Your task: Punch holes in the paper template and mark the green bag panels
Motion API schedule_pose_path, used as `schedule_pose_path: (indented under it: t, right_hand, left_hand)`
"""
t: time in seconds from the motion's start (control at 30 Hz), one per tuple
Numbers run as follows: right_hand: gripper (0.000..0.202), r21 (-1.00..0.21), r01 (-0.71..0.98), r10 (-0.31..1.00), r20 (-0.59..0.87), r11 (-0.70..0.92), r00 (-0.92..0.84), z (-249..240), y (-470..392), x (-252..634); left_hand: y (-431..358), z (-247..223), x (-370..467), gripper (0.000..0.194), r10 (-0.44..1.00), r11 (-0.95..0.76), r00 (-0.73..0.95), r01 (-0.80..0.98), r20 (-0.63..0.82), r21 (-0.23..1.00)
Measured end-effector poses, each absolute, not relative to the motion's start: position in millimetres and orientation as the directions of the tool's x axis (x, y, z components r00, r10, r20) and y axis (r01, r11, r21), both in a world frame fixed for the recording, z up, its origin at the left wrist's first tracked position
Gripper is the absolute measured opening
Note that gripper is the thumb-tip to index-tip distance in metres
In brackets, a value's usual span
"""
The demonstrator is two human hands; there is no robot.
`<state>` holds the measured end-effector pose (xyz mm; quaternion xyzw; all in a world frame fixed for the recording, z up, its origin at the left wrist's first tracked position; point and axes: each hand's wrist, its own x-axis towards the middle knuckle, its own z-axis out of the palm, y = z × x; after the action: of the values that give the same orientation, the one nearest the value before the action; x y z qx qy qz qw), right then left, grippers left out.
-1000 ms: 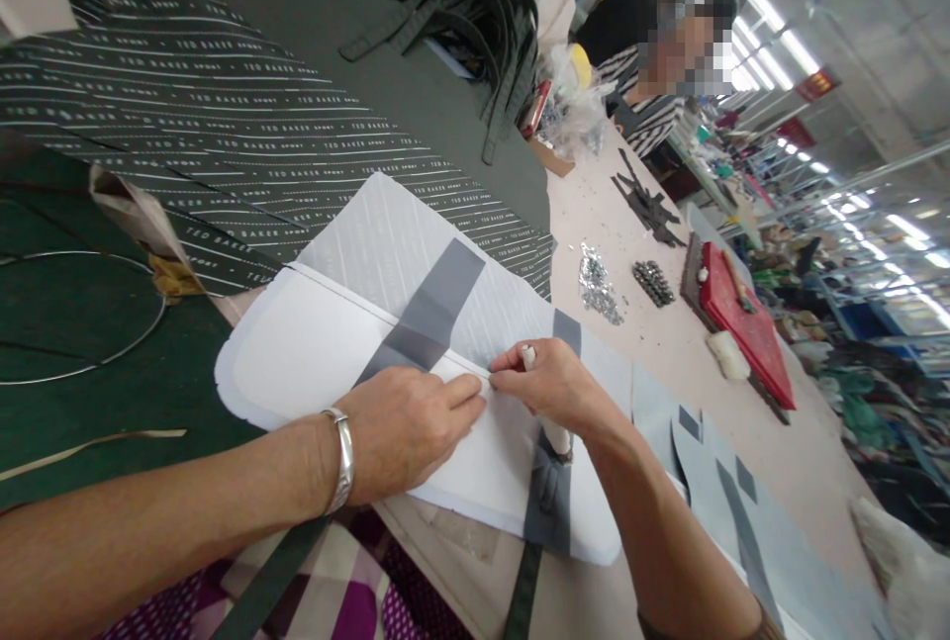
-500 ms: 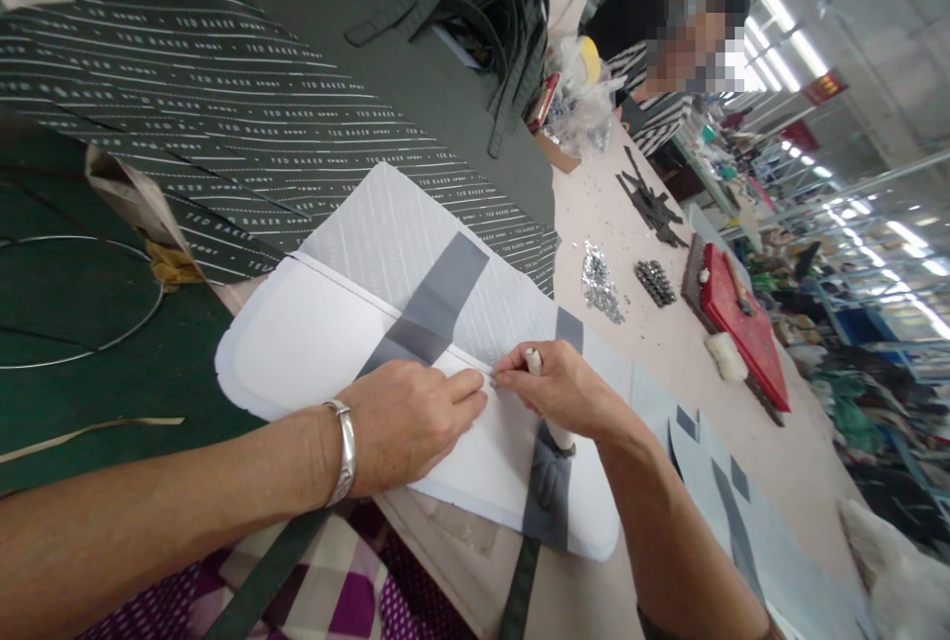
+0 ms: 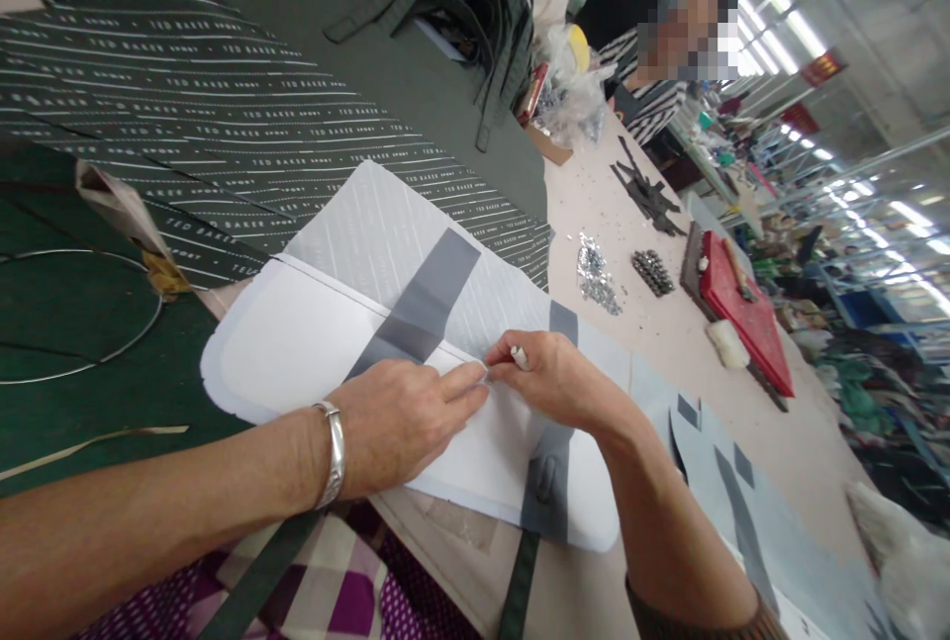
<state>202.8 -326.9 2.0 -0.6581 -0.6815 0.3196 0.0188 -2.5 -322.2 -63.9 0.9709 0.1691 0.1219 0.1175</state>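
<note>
A white fabric panel (image 3: 297,353) with grey cross strips lies before me, its seam running diagonally to my fingertips. My left hand (image 3: 405,422), wearing a silver bracelet, rests on it with the fingers pressed together, gripping the panel at the seam. Fingertip to fingertip with it, my right hand (image 3: 553,373) is closed; a white pen-like stick (image 3: 521,357) pokes out of its grip. Thumb and forefinger also pinch at the seam, where anything small between them is too hidden to name. A dark strap (image 3: 520,581) hangs from the panel's near edge.
Dark printed fabric (image 3: 297,116) spreads across the left, with a bundle of dark straps (image 3: 475,17) behind. Small metal pieces (image 3: 596,274) and dark fittings (image 3: 653,273) lie on the table. A red board (image 3: 746,309) stands right; another panel (image 3: 731,492) lies nearer. A person (image 3: 630,27) is beyond.
My right hand has shifted slightly left and up at the seam, and the white stick has tilted in its grip. The left hand stays nearly in place on the panel.
</note>
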Motion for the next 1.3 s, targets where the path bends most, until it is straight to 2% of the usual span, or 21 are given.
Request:
schedule_pose_path:
  t: [0.07,0.1,0.17,0.23,0.27,0.33,0.43,0.6,0.97,1.3]
  right_hand:
    - [0.01,-0.545,0.829,0.961,-0.276,-0.13,-0.031,5,-335,204]
    - [0.011,-0.636,0.753,0.979,-0.194,-0.169,0.056,6,-341,204]
    - [0.013,-0.867,0.467,0.957,-0.036,-0.173,0.288,8,-352,203]
    - [0.015,-0.995,0.101,0.86,0.038,-0.016,0.508,4,-361,202]
    - [0.017,-0.995,-0.053,0.809,0.036,0.083,0.587,0,-365,202]
    - [0.021,-0.937,-0.257,0.722,-0.007,0.237,0.692,-12,-369,205]
    - [0.025,-0.848,-0.417,0.663,-0.108,0.328,0.741,-35,-370,213]
    - [0.028,-0.816,-0.471,0.662,-0.152,0.335,0.734,-57,-369,224]
    - [0.023,-0.808,-0.473,0.683,-0.124,0.352,0.72,-60,-366,218]
    - [0.023,-0.851,-0.374,0.647,-0.054,0.369,0.761,-47,-360,201]
  left_hand:
    - [-323,-63,-2,0.038,0.35,-0.921,0.916,0.299,0.194,0.248]
    - [-323,-62,-1,0.039,0.348,-0.923,0.919,0.302,0.187,0.237]
    - [-322,-60,0,0.041,0.342,-0.927,0.924,0.304,0.168,0.219]
    - [-322,-58,1,0.042,0.337,-0.93,0.93,0.305,0.146,0.204]
    - [-322,-57,1,0.043,0.335,-0.932,0.932,0.306,0.137,0.197]
    - [-322,-55,3,0.044,0.33,-0.935,0.936,0.306,0.12,0.179]
    - [-323,-53,5,0.046,0.344,-0.932,0.935,0.329,0.085,0.151]
    - [-323,-53,6,0.048,0.346,-0.928,0.936,0.331,0.061,0.172]
    - [-320,-58,4,0.045,0.343,-0.922,0.932,0.31,0.116,0.233]
    - [-321,-59,5,0.046,0.37,-0.898,0.924,0.329,0.097,0.291]
